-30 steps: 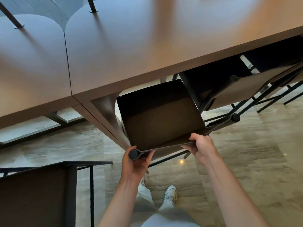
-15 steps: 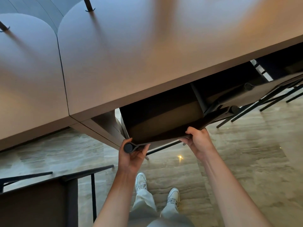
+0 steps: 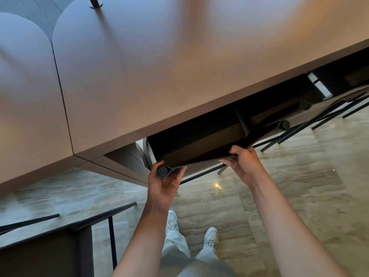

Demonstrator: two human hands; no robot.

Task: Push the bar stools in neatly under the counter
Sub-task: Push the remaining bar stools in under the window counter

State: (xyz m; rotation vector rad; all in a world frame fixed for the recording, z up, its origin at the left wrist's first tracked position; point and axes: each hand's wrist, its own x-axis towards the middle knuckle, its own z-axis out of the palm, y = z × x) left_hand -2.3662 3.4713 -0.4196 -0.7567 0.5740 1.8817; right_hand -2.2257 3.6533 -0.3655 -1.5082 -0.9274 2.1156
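Nearest the person, below the counter (image 3: pixel 179 72) edge and to its left, another dark stool (image 3: pixel 50 250) stands out on the pale stone floor (image 3: pixel 299 196), well apart from the counter. The person's white shoes (image 3: pixel 211 235) point toward the counter.

Closer in, the left hand (image 3: pixel 164 183) grips the round end of the bar stool's back rail (image 3: pixel 163 171), thumb on one side and fingers curled round the other. The right hand (image 3: pixel 242 162) pinches the same rail further along, fingers hooked over its top edge and thumb beneath.

The bar stool (image 3: pixel 199 144) sits mostly under the counter, its dark seat in the overhang's shadow, with only the back rail and a strip of seat showing past the edge. Just beside it to the right, a second stool (image 3: pixel 279 116) is tucked under the counter as well, and thin black legs (image 3: pixel 319 114) show beyond it.

On the counter's far side, a dark post (image 3: pixel 93 2) rises from the top.
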